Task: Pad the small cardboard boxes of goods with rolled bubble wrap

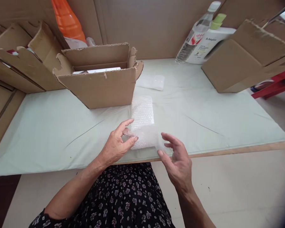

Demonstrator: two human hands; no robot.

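- I count one bubble-wrap strip (142, 122) lying at the table's (61, 133) near edge, its near end rolled into a bundle.
- Left hand (116, 144): fingers and thumb pinch the roll's 9 o'clock end.
- Right hand (177, 161): open, fingers spread, just off the roll's 3 o'clock end; touching or not, I can't tell.
- One open cardboard box (99, 82) at 11 o'clock of the strip; contents mostly hidden, only white edges show.
- More open boxes at far 9 o'clock, cut off by the frame, count unclear.
- One closed-looking box (242, 60) at 2 o'clock.
- Two bottles (204, 34) at 1 o'clock, labels unreadable.
- One small clear bag (152, 82) at 12 o'clock, faint.
- Orange object (67, 20) behind the box, top cut off.
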